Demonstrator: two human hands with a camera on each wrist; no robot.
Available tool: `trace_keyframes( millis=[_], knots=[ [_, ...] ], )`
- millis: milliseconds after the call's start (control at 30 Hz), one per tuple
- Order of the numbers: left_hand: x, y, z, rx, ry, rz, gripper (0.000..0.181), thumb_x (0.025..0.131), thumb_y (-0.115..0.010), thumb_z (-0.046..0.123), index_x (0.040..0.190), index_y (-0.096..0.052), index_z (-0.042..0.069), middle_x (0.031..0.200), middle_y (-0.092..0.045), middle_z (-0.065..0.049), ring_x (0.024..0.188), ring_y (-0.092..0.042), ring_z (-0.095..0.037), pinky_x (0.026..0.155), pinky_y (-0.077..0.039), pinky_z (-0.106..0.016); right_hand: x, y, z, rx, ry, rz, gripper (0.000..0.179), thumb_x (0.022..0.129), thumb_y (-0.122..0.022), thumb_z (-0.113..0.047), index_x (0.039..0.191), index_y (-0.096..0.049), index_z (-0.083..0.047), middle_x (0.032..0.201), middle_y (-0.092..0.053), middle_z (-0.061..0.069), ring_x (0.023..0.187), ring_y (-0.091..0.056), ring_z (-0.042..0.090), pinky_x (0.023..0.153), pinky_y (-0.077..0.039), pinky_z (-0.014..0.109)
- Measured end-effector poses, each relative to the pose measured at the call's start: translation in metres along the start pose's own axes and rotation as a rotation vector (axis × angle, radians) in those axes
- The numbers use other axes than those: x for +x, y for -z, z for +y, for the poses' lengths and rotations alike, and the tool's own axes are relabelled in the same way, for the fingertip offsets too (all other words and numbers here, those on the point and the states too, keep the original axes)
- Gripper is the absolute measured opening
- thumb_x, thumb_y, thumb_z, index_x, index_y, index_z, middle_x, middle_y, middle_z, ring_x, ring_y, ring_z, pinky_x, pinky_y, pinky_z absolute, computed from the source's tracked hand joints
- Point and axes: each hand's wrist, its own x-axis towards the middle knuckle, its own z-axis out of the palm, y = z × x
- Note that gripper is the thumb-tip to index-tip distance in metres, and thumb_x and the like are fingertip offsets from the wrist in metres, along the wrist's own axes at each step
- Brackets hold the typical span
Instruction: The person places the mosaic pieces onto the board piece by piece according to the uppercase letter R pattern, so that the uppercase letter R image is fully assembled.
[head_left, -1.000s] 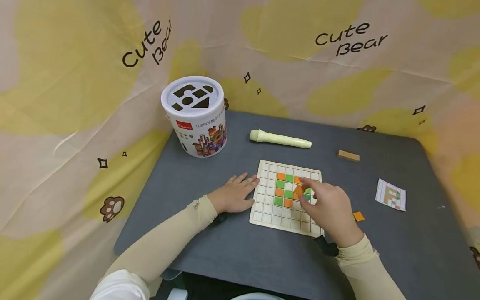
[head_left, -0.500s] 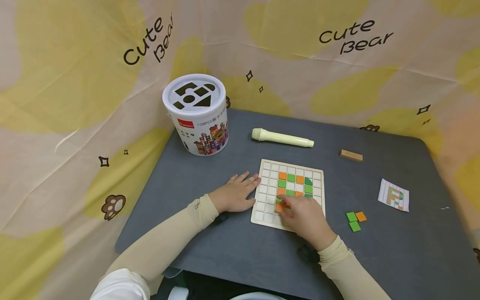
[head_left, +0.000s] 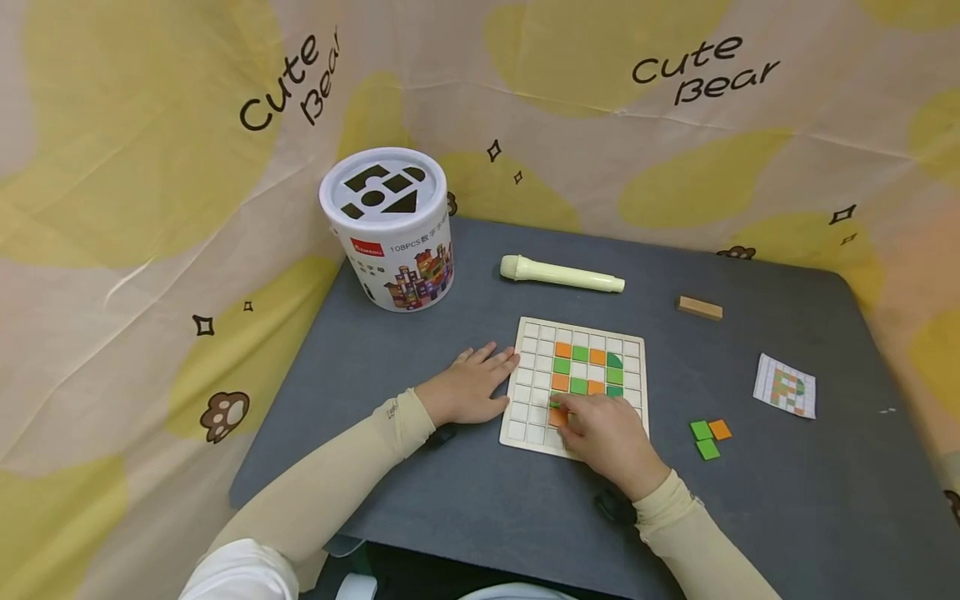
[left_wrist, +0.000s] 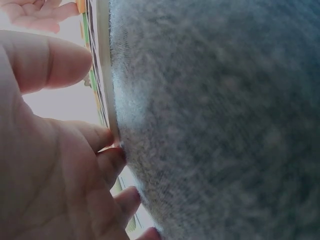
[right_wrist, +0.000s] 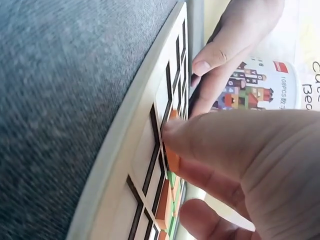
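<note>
My right hand (head_left: 611, 437) is over the lower part of a wooden grid board (head_left: 517, 432), pinching an orange square tile (head_left: 558, 417) between thumb and finger. In the right wrist view that orange tile (right_wrist: 172, 157) stands tilted at the grid, under the thumb tip. Orange and green tiles fill several cells; a dark green rounded tile (head_left: 614, 360) sits at the upper right of the pattern. Some tiles are hidden under my right hand. My left hand (head_left: 467, 389) lies on the table with its fingers spread, fingertips touching the board's left edge.
Two green tiles (head_left: 707, 450) and an orange tile (head_left: 720, 429) lie right of the board. Farther right is a printed pattern card (head_left: 784, 386). Behind stand or lie a white bucket (head_left: 390, 233), a pale yellow microphone-shaped stick (head_left: 562, 274) and a wooden block (head_left: 700, 307).
My right hand has moved left and down from the board's right side to its lower left cells with the orange tile, bringing the loose tiles into sight. My left hand has stayed put.
</note>
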Motion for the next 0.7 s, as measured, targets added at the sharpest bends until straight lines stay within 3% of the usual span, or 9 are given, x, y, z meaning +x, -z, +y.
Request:
trace_keyframes(
  millis=[300, 433, 533, 633, 700],
  knots=[
    [0.001, -0.002, -0.002, 0.003, -0.002, 0.006, 0.075, 0.111, -0.046, 0.047, 0.173, -0.017, 0.019, 0.178, -0.015, 0.000, 0.164, -0.006, -0.028, 0.129, -0.010, -0.054, -0.001, 0.005, 0.006, 0.024, 0.000, -0.003, 0.038, 0.084, -0.091, -0.020, 0.120, -0.081, -0.014, 0.102, -0.080, 0.000, 0.074, -0.066, 0.013, 0.065, -0.054, 0.036],
    [0.001, -0.001, -0.002, -0.002, -0.006, 0.002, 0.075, 0.111, -0.046, 0.047, 0.173, -0.016, 0.019, 0.178, -0.015, 0.000, 0.164, -0.005, -0.028, 0.129, -0.010, -0.054, -0.013, 0.020, 0.016, 0.061, -0.134, -0.003, 0.044, 0.087, -0.090, -0.021, 0.128, -0.078, -0.010, 0.113, -0.079, 0.006, 0.085, -0.073, 0.021, 0.070, -0.058, 0.043],
    [0.001, -0.001, -0.001, -0.005, -0.005, -0.002, 0.075, 0.111, -0.046, 0.047, 0.173, -0.016, 0.019, 0.178, -0.015, 0.000, 0.164, -0.005, -0.028, 0.129, -0.009, -0.054, -0.030, 0.032, 0.032, 0.061, -0.262, 0.032, 0.046, 0.088, -0.088, -0.020, 0.131, -0.076, -0.009, 0.113, -0.078, 0.009, 0.073, -0.066, 0.020, 0.057, -0.052, 0.040],
    [0.001, 0.000, -0.001, -0.011, -0.006, -0.002, 0.075, 0.111, -0.047, 0.046, 0.173, -0.016, 0.018, 0.178, -0.015, -0.001, 0.164, -0.005, -0.028, 0.129, -0.009, -0.055, -0.055, 0.039, 0.052, 0.030, -0.363, 0.112, 0.048, 0.086, -0.088, -0.020, 0.131, -0.074, -0.008, 0.105, -0.075, 0.010, 0.058, -0.049, 0.014, 0.046, -0.038, 0.034],
    [0.001, 0.000, -0.001, -0.017, -0.008, -0.002, 0.075, 0.111, -0.047, 0.046, 0.173, -0.016, 0.018, 0.178, -0.014, -0.001, 0.164, -0.005, -0.029, 0.129, -0.009, -0.055, -0.073, 0.040, 0.065, 0.005, -0.430, 0.157, 0.050, 0.085, -0.089, -0.020, 0.130, -0.072, -0.007, 0.102, -0.072, 0.010, 0.058, -0.049, 0.014, 0.045, -0.037, 0.033]
  ],
)
